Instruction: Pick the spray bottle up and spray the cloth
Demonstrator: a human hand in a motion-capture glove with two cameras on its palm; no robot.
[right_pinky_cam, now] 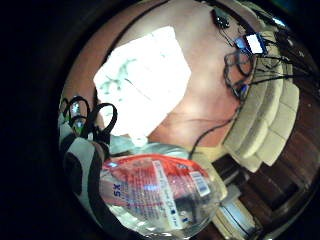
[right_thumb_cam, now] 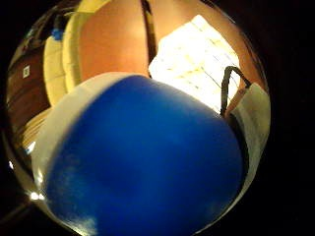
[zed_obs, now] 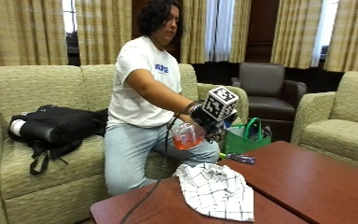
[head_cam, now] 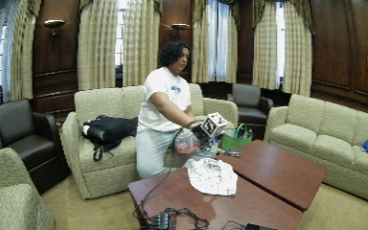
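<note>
Your right hand has its fingers curled round the bottle, holding it up in the air above the near edge of the table, in front of your knees. The bottle hangs roughly upright, its clear body with orange liquid below the hand and its head hidden in your grip.

The cloth lies crumpled on the table directly below and slightly nearer the camera than the bottle, well apart from it. So the spray has to go downward and forward; I would judge the nozzle needs tipping toward the cloth before you squeeze, though which way it faces I cannot tell.

Count: one bottle, one cloth, one table surface under it. Your bare hand is out of sight.
</note>
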